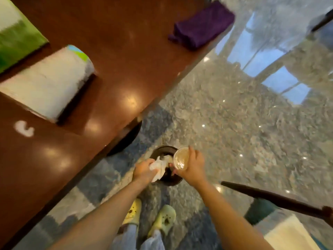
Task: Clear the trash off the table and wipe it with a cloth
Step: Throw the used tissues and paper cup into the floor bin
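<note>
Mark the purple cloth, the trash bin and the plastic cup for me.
purple cloth (201, 24), head view, middle of its folded top.
trash bin (170, 182), head view, bare dark rim on the near side.
plastic cup (180, 158), head view, centre of its round top.

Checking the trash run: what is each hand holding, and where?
The left hand grips a crumpled napkin by its middle; right hand holds a cup by its side.

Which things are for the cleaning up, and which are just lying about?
For the job: crumpled tissue in the left hand; cup in the right hand; bin; purple cloth; white scrap on the table.
Just lying about: white pack; green pack; chair.
</note>
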